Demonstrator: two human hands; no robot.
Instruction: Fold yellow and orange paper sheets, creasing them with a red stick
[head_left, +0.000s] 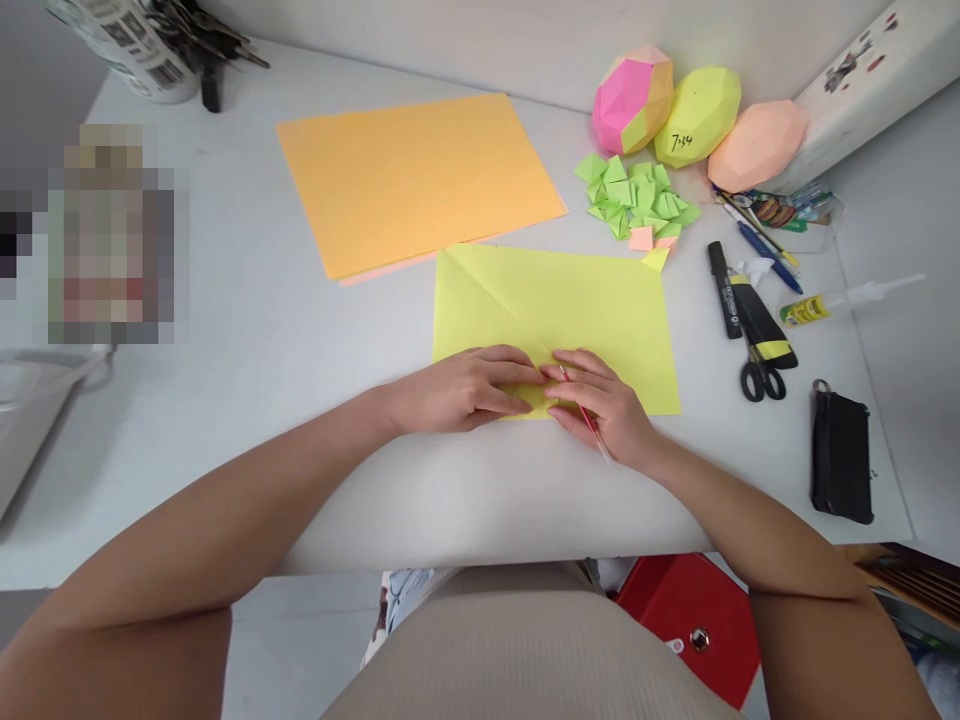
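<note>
A yellow-green paper sheet [570, 300] lies flat on the white table, with a faint diagonal crease at its upper left. On its lower left part rests my left hand [484, 388], its fingers spread a little and nothing seen in them. My right hand [596, 405] is at the lower middle of the sheet, fingertips close to those of the left. A thin red pen [585, 413] is held among its fingers, tip upward and clear end toward the palm. The fingertips of both hands touch the paper near its front edge.
Orange sheets [420, 185] lie behind on the left. Folded green pieces [634, 195] sit at the back, below faceted paper shapes [697, 115]. On the right are a black marker [724, 290], scissors [761, 375], a glue bottle [804, 311] and a black case [841, 455].
</note>
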